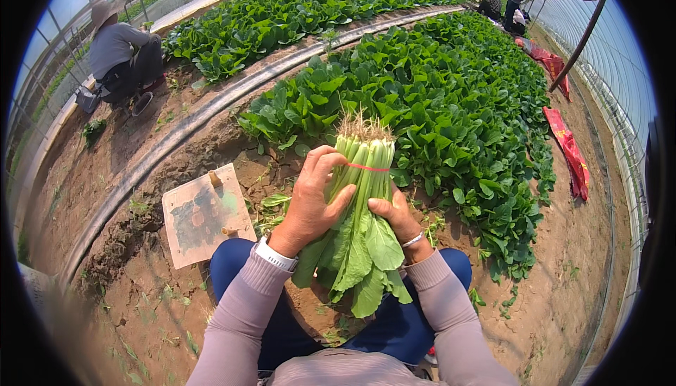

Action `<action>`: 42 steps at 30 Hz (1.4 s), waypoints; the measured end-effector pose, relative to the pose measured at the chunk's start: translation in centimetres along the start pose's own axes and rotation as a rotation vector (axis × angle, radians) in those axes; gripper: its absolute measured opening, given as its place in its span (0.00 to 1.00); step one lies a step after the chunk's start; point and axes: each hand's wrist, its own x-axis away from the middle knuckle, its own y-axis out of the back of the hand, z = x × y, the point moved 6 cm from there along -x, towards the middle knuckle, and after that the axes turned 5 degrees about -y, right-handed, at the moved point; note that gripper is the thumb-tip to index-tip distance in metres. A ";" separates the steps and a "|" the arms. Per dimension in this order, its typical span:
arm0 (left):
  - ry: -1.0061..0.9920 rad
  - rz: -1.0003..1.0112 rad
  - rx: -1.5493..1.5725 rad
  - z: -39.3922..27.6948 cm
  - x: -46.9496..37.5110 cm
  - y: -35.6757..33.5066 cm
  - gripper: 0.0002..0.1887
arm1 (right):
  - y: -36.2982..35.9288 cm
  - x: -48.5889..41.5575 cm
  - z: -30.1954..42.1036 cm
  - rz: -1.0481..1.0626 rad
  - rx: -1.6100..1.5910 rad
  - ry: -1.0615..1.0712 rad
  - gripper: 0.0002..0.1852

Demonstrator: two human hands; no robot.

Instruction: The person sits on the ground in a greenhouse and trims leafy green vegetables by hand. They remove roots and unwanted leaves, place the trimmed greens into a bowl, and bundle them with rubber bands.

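Note:
Between my hands, over my lap, is a bunch of leafy greens (pixel 364 190), its pale rooted ends pointing away from me and its leaves hanging towards me. A red band (pixel 368 167) goes around the stems just below the roots. My left hand (pixel 317 196) grips the stems from the left, its index finger touching the band and its thumb across the front. My right hand (pixel 398 217) holds the bunch from the right, lower down, with the thumb on the stems; its other fingers are partly hidden behind the bunch.
A flat board (pixel 208 217) with two peg-like pieces lies on the soil at left. Rows of leafy greens (pixel 422 85) grow ahead. A pale hose (pixel 211 106) runs between beds. Red printed sacks (pixel 567 148) lie at right. A person (pixel 119 51) squats at upper left; others are far off.

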 end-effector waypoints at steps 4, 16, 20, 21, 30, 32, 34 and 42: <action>0.046 0.011 0.020 0.4 0.2 0.2 0.22 | -0.4 -0.1 0.0 0.015 0.015 0.000 0.42; 0.291 -0.040 0.474 5.1 1.7 0.0 0.71 | -3.5 -0.5 -1.1 -0.145 0.472 0.146 0.52; 0.364 -0.131 0.527 4.3 2.1 -0.1 0.55 | -1.7 -0.2 -2.7 -0.163 0.757 0.249 0.53; 0.397 -0.140 0.510 4.4 2.3 -0.1 0.51 | -2.2 0.1 -2.3 -0.162 0.615 0.214 0.55; 0.156 -0.351 0.505 1.8 1.2 1.8 0.48 | 2.7 -0.1 -1.8 -0.199 0.879 0.371 0.58; 0.091 -0.351 0.238 1.7 1.3 2.0 0.50 | 1.7 -0.5 0.0 -0.116 0.641 0.377 0.58; -0.068 -0.325 0.059 1.0 1.0 0.5 0.51 | -0.6 -0.8 3.4 -0.079 0.230 0.346 0.56; -0.191 -0.235 0.179 0.2 3.4 -3.3 0.62 | -1.0 1.0 3.9 -0.196 0.082 0.290 0.36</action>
